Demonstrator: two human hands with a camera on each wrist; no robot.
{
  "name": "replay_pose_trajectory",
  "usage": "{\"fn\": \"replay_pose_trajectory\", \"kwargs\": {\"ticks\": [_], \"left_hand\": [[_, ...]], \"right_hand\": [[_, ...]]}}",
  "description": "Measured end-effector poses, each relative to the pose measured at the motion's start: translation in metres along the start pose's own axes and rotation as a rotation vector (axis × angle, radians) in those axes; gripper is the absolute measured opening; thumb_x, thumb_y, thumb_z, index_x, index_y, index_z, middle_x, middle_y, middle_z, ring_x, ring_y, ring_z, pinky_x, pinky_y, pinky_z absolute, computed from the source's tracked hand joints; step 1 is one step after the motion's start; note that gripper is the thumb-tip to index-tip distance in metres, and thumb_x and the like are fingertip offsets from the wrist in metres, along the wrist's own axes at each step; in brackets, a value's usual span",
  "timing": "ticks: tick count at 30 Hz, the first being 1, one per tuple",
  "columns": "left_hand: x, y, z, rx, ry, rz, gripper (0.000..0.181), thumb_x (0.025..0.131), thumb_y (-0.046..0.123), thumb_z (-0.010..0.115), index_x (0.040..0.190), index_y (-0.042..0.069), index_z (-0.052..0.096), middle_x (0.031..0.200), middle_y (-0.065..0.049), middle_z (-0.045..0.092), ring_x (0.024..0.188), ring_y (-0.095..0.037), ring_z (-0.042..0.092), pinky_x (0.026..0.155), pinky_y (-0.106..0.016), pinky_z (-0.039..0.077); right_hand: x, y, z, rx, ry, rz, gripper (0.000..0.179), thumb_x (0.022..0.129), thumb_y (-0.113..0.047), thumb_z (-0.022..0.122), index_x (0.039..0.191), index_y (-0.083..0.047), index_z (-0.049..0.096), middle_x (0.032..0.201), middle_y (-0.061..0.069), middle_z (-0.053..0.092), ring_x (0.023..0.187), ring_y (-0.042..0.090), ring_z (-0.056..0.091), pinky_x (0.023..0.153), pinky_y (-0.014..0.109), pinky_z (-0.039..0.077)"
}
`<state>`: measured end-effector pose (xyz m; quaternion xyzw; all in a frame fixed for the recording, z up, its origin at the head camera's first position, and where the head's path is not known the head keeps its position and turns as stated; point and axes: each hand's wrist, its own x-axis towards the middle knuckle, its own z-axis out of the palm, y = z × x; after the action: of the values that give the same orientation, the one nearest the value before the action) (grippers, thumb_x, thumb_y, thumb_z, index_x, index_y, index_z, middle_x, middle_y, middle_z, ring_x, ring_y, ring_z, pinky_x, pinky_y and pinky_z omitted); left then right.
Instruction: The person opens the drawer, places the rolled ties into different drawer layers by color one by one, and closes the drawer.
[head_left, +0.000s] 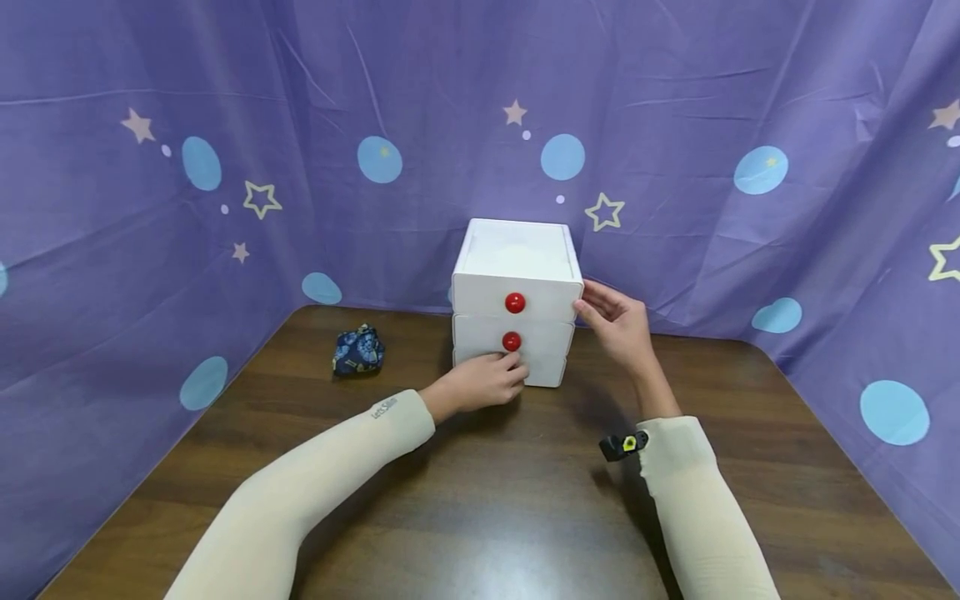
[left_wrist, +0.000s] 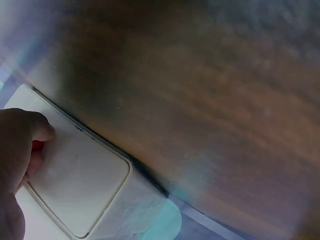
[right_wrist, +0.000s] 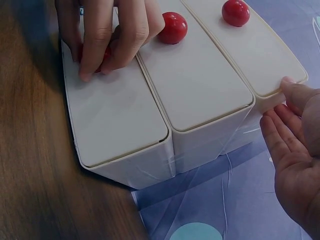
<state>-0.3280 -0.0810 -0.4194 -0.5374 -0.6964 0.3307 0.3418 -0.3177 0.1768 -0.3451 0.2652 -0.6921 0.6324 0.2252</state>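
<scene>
A small white drawer cabinet (head_left: 517, 250) stands upright on the table, its three drawer fronts stacked with round red knobs. My left hand (head_left: 483, 383) pinches the knob (right_wrist: 104, 59) of the bottom drawer (right_wrist: 117, 112), covering most of it with the fingers. That drawer sits flush in its frame. At the cabinet's upper right corner, my right hand (head_left: 618, 325) holds on with the thumb on the front edge of the top drawer (head_left: 480, 293) and the fingers along the side. The middle knob (head_left: 512, 341) and top knob (head_left: 515, 302) are untouched.
A dark blue patterned cloth bundle (head_left: 358, 350) lies on the brown wooden table (head_left: 465, 500), left of the cabinet. Purple curtains (head_left: 450, 83) with stars and dots hang close behind and along both sides. A black wrist device (head_left: 622, 446) sits at the right sleeve's cuff.
</scene>
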Motion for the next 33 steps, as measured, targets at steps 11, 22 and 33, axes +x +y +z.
{"fn": "replay_pose_trajectory", "kwargs": {"ticks": [11,22,33], "left_hand": [[0.001,0.002,-0.003,-0.022,-0.002,0.007,0.019,0.099,0.008,0.063,0.107,0.019,0.076,0.11,-0.005,0.058,0.105,-0.027,0.053,0.076,-0.028,0.054],[0.002,0.002,-0.008,-0.033,-0.02,0.024,0.017,0.098,0.011,0.064,0.106,0.02,0.076,0.109,-0.004,0.059,0.102,-0.026,0.052,0.082,-0.029,0.054],[0.0,0.006,-0.017,-0.049,-0.014,0.03,0.017,0.099,0.01,0.064,0.106,0.02,0.075,0.109,-0.003,0.059,0.102,-0.025,0.053,0.078,-0.028,0.055]], "right_hand": [[0.001,0.0,0.001,-0.002,-0.005,0.0,0.038,0.093,0.008,0.069,0.129,0.018,0.06,0.124,0.038,0.062,0.105,0.007,0.069,0.09,0.019,0.055],[0.0,-0.002,0.002,-0.01,0.007,0.008,0.038,0.093,0.009,0.068,0.129,0.019,0.059,0.124,0.037,0.062,0.105,0.007,0.068,0.09,0.019,0.055],[-0.001,-0.004,0.002,-0.014,0.009,0.019,0.038,0.094,0.009,0.068,0.129,0.019,0.059,0.124,0.038,0.062,0.104,0.006,0.068,0.09,0.018,0.055]]}}
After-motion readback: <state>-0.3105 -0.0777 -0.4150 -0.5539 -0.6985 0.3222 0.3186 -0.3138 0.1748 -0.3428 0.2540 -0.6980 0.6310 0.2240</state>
